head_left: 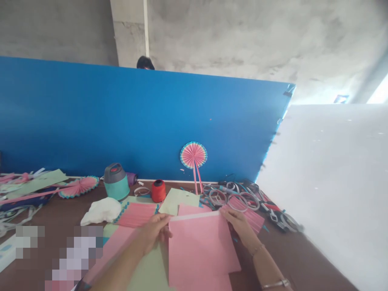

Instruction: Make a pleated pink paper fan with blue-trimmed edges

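- Your left hand (154, 232) has its fingers curled and pinched on the top left corner of the pink sheet (200, 250).
- Your right hand (238, 224) grips the same sheet at its top right corner, fingertips on the edge.
- The pink sheet lies between your two hands, low in the middle of the view. Its top edge is folded over into a narrow pale strip that runs from one set of fingers to the other.
- The sheet rests on the brown table (60, 218), over pale green paper (178, 201) and other pink paper.
- Count two round paper fans: one fan (193, 155) leans on the blue board (145, 121), and the other fan (79, 186) lies flat at the left.
- Count two pleated pink pieces: one pleated piece (136, 214) is just beside your left hand, and the second pleated piece (253, 218) is behind your right.
- There is one red thread spool (158, 190), one teal flask (116, 182) and one white cloth (101, 211).
- Several clear rings (239, 200) lie in a heap; their number cannot be told.
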`<action>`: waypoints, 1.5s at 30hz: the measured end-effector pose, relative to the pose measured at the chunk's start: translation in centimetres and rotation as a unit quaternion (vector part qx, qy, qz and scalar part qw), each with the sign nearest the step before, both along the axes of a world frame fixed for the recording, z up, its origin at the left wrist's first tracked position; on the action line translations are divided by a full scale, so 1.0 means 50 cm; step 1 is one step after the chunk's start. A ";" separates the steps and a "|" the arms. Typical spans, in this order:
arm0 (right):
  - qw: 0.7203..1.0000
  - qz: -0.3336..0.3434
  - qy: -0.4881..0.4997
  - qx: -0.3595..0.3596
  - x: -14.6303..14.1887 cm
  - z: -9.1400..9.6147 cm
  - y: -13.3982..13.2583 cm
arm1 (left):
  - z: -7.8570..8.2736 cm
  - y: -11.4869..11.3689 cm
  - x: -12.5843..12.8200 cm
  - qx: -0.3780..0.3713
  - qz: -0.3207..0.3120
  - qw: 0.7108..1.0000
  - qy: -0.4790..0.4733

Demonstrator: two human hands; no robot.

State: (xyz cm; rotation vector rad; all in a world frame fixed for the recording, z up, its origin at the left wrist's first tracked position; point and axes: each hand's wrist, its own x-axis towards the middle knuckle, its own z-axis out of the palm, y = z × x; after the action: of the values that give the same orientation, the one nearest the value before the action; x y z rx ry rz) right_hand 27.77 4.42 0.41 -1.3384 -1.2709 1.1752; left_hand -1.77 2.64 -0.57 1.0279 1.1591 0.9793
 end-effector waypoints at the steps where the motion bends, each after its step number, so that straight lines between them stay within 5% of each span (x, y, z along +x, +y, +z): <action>1: 1.000 -0.008 0.001 0.003 0.000 0.002 0.000 | -0.002 0.001 -0.001 -0.003 0.006 1.000 0.003; 9: 0.998 -0.044 -0.025 0.023 0.006 -0.001 0.004 | -0.003 0.008 0.001 -0.003 0.020 1.000 0.009; 15: 0.995 -0.065 0.065 -0.036 0.009 -0.010 0.007 | 0.012 -0.008 0.014 0.008 0.033 0.999 0.006; 20: 0.959 -0.236 -0.072 0.137 0.000 0.007 0.004 | 0.020 -0.014 0.023 0.019 0.034 0.999 0.017; 22: 0.948 -0.190 -0.156 0.202 -0.033 0.018 -0.009 | 0.020 -0.015 0.028 0.024 0.027 0.999 0.037; 27: 0.911 0.054 -0.301 0.277 -0.170 0.042 -0.054 | 0.009 -0.014 0.038 0.051 -0.001 0.995 0.080; 34: 0.847 0.086 -0.432 0.298 -0.264 0.032 -0.036 | 0.002 -0.018 0.045 0.087 0.011 0.993 0.075; 45: 0.869 0.147 -0.363 0.303 -0.252 0.020 -0.021 | 0.004 -0.015 0.041 0.141 0.035 0.983 0.113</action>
State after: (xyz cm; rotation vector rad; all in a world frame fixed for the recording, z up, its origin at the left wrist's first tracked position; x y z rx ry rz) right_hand 15.18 3.39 1.43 -1.1404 -2.2218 0.3399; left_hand 0.26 1.89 -0.38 1.3605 1.2729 1.1264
